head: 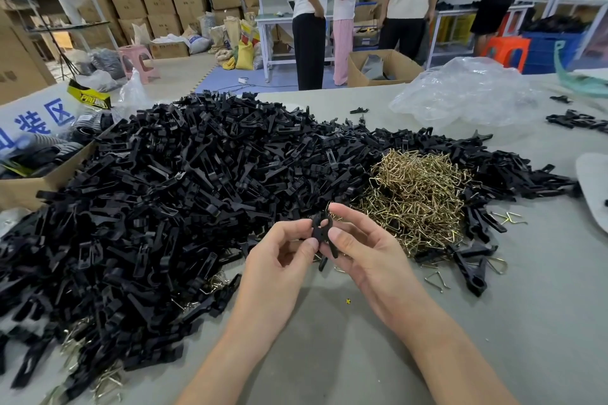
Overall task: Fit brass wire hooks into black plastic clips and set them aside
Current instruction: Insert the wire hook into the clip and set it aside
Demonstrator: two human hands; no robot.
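Tabletop in grey carries a huge heap of black plastic clips over its left and middle, a crumpled clear bag at the far right, and a smaller mound of brass wire hooks right of centre. Near me, in front of the heaps, my left hand and right hand meet above the table, both pinching one black clip between thumb and forefinger; whether a hook sits in it I cannot tell.

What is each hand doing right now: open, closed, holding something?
Left hand: pinches the black clip with thumb and fingertips.
Right hand: pinches the same clip from the other side.
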